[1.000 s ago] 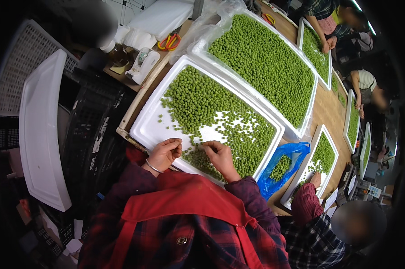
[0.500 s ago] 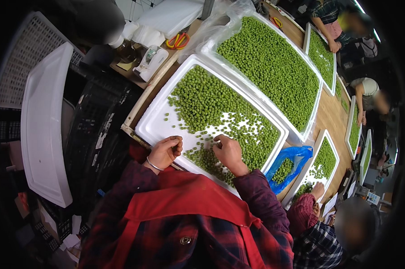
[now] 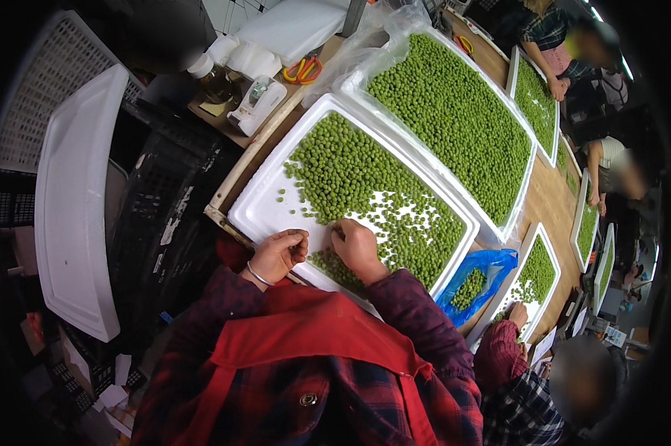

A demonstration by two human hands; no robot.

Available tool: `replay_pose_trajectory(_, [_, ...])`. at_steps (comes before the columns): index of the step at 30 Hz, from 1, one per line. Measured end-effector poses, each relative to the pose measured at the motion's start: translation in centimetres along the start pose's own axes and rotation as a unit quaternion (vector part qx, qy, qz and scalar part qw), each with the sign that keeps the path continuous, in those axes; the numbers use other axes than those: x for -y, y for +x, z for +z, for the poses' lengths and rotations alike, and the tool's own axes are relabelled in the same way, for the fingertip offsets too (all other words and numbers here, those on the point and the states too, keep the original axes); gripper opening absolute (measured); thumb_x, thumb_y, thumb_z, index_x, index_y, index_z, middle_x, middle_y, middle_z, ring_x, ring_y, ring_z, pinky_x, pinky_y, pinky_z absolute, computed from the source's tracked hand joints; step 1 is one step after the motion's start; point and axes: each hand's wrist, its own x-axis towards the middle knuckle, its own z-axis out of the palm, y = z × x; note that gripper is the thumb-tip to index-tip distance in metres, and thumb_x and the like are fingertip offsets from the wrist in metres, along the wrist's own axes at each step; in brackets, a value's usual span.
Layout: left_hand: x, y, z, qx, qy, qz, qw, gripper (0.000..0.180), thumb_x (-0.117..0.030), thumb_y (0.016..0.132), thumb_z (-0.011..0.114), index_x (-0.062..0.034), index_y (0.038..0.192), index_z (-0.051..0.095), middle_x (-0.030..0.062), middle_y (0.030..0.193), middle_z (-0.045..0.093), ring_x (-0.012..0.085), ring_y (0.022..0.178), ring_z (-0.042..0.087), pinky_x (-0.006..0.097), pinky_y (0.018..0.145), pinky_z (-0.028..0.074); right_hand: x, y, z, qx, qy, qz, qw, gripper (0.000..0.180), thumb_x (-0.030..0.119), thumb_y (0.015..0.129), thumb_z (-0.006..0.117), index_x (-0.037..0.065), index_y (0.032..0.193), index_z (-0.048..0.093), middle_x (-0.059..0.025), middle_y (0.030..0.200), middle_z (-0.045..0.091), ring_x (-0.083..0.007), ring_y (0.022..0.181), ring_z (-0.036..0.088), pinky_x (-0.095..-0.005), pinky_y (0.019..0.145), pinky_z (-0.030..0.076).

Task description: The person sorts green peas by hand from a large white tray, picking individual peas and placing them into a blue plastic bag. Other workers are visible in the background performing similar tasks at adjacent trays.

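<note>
A white foam tray stands before me, with a heap of green peas in its far left part and looser peas spread to the right. At the tray's near edge is my left hand, fingers curled and pressed together, a bracelet on its wrist. Anything inside its fingertips is hidden. My right hand is over the tray, close to the left one and just short of the heap. Its fingers are closed and bent downward, and their tips are partly covered by the hand itself.
Behind my tray lies a larger plastic-lined tray full of peas. A blue plastic bag with peas sits to the right. Scissors lie at the table's far left. Co-workers sort peas at other trays on the right. A white lid stands left.
My right hand has moved left, away from the loose peas and toward my left hand. The left hand has stayed nearly in place. The nearby co-worker's hand has shifted slightly.
</note>
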Motion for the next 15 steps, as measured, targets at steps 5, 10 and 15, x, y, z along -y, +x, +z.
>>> replay_pose_trajectory(5, [1.3, 0.0, 0.0, 0.004, -0.057, -0.085, 0.995, 0.020, -0.019, 0.093, 0.047, -0.0035, 0.098, 0.059, 0.0034, 0.088, 0.061, 0.0159, 0.078, 0.061, 0.029, 0.071, 0.052, 4.4, -0.9, -3.0, 0.106, 0.223, 0.052, 0.968, 0.014, 0.014, 0.079, 0.064, 0.001, 0.086, 0.064, -0.0143, 0.070, 0.061, -0.0221, 0.061, 0.061, -0.0317, 0.058, 0.049])
replay_pose_trajectory(10, [0.7, -0.1, 0.2, 0.000, -0.047, -0.137, 0.989, 0.021, -0.024, 0.094, 0.046, -0.0063, 0.092, 0.058, 0.0021, 0.083, 0.058, 0.0138, 0.073, 0.057, 0.024, 0.062, 0.047, 2.2, 0.9, -1.5, -0.025, 0.074, 0.025, 0.997, 0.015, 0.007, 0.078, 0.062, 0.003, 0.093, 0.063, -0.0116, 0.086, 0.057, -0.0252, 0.069, 0.059, -0.0337, 0.059, 0.047])
replay_pose_trajectory(15, [-0.4, -0.9, -0.3, -0.044, -0.027, -0.085, 0.995, 0.019, -0.024, 0.091, 0.050, -0.0063, 0.089, 0.058, 0.0008, 0.078, 0.057, 0.0114, 0.067, 0.053, 0.023, 0.060, 0.042, 1.6, 1.7, -0.1, -0.036, -0.030, -0.073, 0.996, 0.022, 0.006, 0.072, 0.064, 0.006, 0.094, 0.064, -0.0103, 0.090, 0.056, -0.0279, 0.074, 0.059, -0.0364, 0.061, 0.049])
